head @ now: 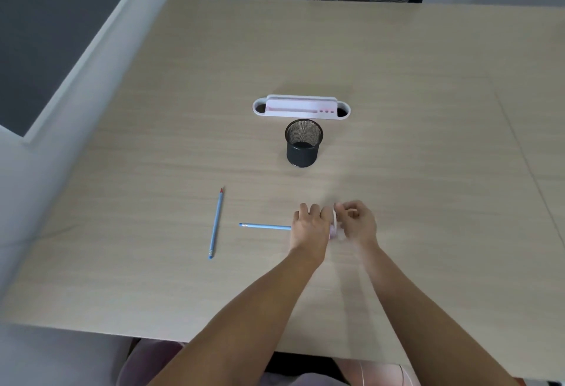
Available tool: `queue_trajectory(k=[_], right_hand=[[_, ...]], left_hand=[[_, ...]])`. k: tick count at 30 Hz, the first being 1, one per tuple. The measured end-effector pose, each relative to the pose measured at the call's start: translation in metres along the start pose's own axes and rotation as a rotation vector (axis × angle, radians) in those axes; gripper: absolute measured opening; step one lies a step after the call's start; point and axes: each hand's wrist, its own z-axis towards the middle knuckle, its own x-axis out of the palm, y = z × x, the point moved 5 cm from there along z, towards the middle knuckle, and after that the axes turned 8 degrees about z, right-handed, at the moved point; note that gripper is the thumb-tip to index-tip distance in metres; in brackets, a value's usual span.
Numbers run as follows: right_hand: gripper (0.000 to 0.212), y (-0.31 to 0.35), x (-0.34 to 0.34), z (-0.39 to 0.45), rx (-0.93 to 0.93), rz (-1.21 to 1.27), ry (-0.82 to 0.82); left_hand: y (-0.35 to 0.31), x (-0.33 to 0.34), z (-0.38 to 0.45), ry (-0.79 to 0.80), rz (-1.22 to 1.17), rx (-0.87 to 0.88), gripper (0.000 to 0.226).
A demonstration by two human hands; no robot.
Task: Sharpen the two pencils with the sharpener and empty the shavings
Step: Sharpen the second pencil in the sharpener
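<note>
- The left hand (308, 229) sits nearest the camera, well short of the mesh cup (303, 144), closed around the tip end of one pencil (264, 226); the eraser end sticks out leftward from it.
- The right hand (356, 223) is just beside it, fingers curled on a pale, blurred sharpener (334, 226) wedged between the two hands. How firm that hold is cannot be told.
- The second pencil (216, 223) lies loose on the table (428, 79), left of the hands and farther from the cup, red tip pointing away.
- Likely risk: twisting with the pencil held off-axis could snap the lead inside the sharpener.
- A loose hold on the small sharpener could let it slip or pop open, scattering shavings on the table rather than in the cup.
- The white tray (301, 107) stands just behind the cup; a hasty emptying could miss into it.
</note>
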Motion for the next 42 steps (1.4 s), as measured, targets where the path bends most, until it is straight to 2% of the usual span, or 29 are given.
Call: queue_trajectory(k=[2,5,7,9,11,14,16,20,23,26,29,31,34,37,40,42], right_hand=[[0.017,-0.012,0.004,0.003,0.048,-0.095,-0.049],[0.021,-0.026,0.008,-0.014,0.013,-0.345,-0.134],[0.024,-0.038,0.009,-0.034,-0.043,-0.425,-0.122],[0.034,-0.048,0.006,-0.057,-0.074,-0.364,-0.052],[0.044,-0.048,-0.003,-0.070,-0.058,-0.185,0.013],[0.041,-0.021,-0.011,-0.068,-0.031,0.037,0.143],[0.039,-0.002,-0.010,-0.055,-0.079,0.086,0.208],[0.040,0.012,-0.004,-0.017,-0.109,-0.048,0.073],[0.016,-0.001,0.003,-0.001,0.012,-0.153,-0.041],[0.026,-0.023,0.010,-0.010,0.003,-0.388,-0.098],[0.028,-0.039,0.009,-0.043,-0.051,-0.477,-0.076],[0.029,-0.044,0.004,-0.061,-0.074,-0.443,-0.011],[0.039,-0.029,-0.008,-0.071,-0.087,-0.189,0.086],[0.042,-0.001,-0.013,-0.058,-0.142,-0.055,0.161],[0.042,0.014,-0.009,-0.026,-0.169,-0.092,0.113],[0.040,0.012,-0.004,-0.006,-0.119,-0.143,0.040]], left_hand=[[0.000,-0.001,-0.002,0.028,0.016,-0.005,0.053],[0.001,-0.003,-0.002,-0.004,0.048,-0.021,0.053],[0.000,0.000,0.000,-0.003,0.033,0.000,0.051],[0.000,0.000,0.002,-0.021,0.042,-0.002,0.047],[-0.001,0.000,0.002,-0.028,0.027,-0.001,0.045],[-0.001,0.002,0.001,-0.032,0.000,0.008,0.046],[-0.001,0.003,0.002,-0.025,-0.009,0.012,0.049],[0.000,0.002,0.001,-0.020,0.020,-0.009,0.048],[0.001,0.000,0.000,-0.015,0.035,-0.015,0.051],[-0.001,-0.007,-0.003,-0.007,0.078,-0.019,0.048],[-0.001,-0.009,-0.004,-0.005,0.097,-0.023,0.047],[-0.002,-0.006,-0.002,-0.033,0.073,-0.027,0.043],[-0.001,-0.004,-0.001,-0.042,0.032,-0.020,0.038],[-0.002,-0.002,-0.001,-0.025,0.008,0.001,0.044],[-0.001,-0.002,-0.001,-0.029,0.040,-0.021,0.048],[0.000,-0.003,-0.002,-0.019,0.036,-0.025,0.047]])
